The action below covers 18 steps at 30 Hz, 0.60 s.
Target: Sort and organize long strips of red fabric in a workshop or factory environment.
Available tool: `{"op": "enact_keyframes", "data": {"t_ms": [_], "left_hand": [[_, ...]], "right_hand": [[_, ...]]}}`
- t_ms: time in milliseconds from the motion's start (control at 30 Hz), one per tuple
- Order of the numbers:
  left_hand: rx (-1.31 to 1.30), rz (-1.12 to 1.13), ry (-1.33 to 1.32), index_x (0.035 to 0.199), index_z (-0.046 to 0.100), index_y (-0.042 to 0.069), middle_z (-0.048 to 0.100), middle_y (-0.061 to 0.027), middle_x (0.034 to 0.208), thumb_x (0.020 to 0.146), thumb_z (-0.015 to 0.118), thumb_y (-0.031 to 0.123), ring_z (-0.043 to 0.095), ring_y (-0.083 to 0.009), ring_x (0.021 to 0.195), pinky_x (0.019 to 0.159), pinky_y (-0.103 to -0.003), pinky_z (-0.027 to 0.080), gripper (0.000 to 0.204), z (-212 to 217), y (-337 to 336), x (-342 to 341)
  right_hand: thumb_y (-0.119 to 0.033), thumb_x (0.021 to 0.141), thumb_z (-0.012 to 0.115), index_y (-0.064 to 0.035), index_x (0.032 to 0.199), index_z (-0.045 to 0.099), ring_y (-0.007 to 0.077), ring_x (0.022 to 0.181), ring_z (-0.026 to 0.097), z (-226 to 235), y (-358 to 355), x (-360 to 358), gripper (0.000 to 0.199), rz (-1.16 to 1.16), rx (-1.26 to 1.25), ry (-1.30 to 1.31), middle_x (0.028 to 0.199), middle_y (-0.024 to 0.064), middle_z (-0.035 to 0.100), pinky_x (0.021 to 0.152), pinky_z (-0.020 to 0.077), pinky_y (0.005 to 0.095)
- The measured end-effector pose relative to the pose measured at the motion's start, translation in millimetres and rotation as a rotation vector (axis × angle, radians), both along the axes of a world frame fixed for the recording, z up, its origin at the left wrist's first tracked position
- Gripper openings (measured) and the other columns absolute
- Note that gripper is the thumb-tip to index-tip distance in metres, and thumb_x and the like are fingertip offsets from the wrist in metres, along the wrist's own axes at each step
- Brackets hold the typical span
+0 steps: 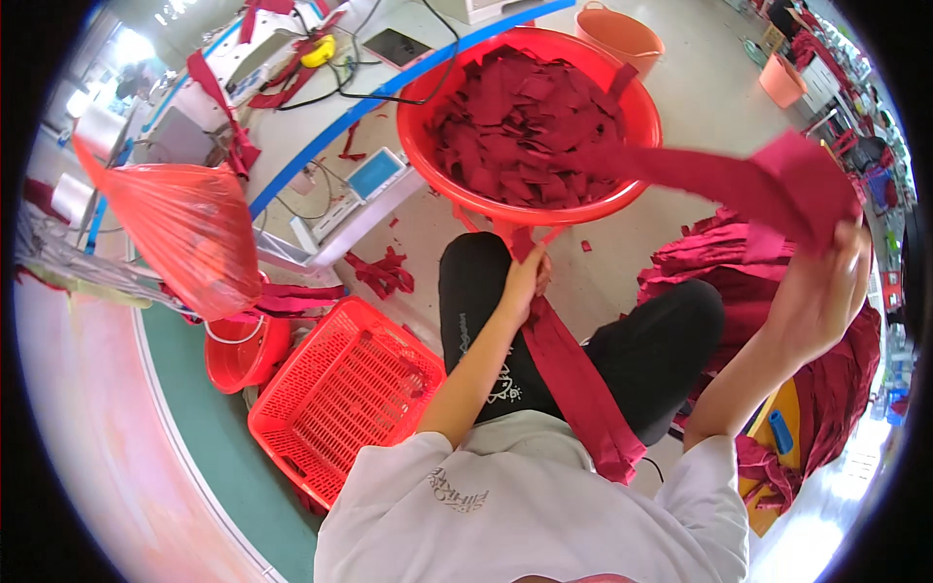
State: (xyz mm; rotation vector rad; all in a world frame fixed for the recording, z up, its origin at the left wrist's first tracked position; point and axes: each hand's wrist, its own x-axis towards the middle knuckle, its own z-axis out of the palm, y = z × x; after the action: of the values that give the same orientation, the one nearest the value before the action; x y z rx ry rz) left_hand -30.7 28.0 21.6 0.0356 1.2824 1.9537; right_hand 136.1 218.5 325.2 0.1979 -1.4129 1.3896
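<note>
My left hand [526, 280] is closed around a long dark red fabric strip [578, 384], which hangs down over my lap between my knees. Its upper end shows just above my fingers, close to the near rim of a big red basin [415, 154]. Folded dark red fabric pieces [530, 121] fill the basin in a heap. Out to the right, my raised right hand [824, 291] grips another dark red fabric strip [700, 173], blurred, stretching left toward the basin's right rim. Below that hand lies a large pile of dark red fabric strips [846, 374].
A red plastic basket [340, 398] stands at my left beside a red bucket [236, 352]. A red plastic bag [190, 228] hangs above them. The blue-edged table [321, 136] juts in at upper left. Behind the basin stands an orange tub [622, 41]. A blue-handled tool [779, 430] lies at right.
</note>
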Motion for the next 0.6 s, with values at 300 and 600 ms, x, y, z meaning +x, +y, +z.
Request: {"op": "enact_keyframes", "data": {"t_ms": [300,600], "left_hand": [[0.075,-0.055,-0.032,0.08,0.053,0.01,0.034,0.0044,0.05,0.102,0.042,0.037,0.032,-0.0085,0.041,0.042,-0.024,0.027,0.036,4,-4,-2],[0.194,-0.019,-0.089,0.078,0.052,0.008,0.034,0.0037,0.051,0.102,0.04,0.036,0.032,-0.009,0.042,0.043,-0.025,0.028,0.039,2,-7,-1]], "right_hand": [[0.008,0.085,0.063,0.0054,0.134,0.05,0.0075,0.087,0.052,-43,-39,-3,0.051,-0.005,0.086,-0.825,0.103,0.0016,0.059,0.075,0.0424,0.0203],[0.009,0.084,0.063,0.0073,0.115,0.061,0.0111,0.09,0.055,-48,-60,-1,0.031,-0.293,0.253,-0.462,0.102,0.0085,0.064,0.081,0.0415,0.0206]]}}
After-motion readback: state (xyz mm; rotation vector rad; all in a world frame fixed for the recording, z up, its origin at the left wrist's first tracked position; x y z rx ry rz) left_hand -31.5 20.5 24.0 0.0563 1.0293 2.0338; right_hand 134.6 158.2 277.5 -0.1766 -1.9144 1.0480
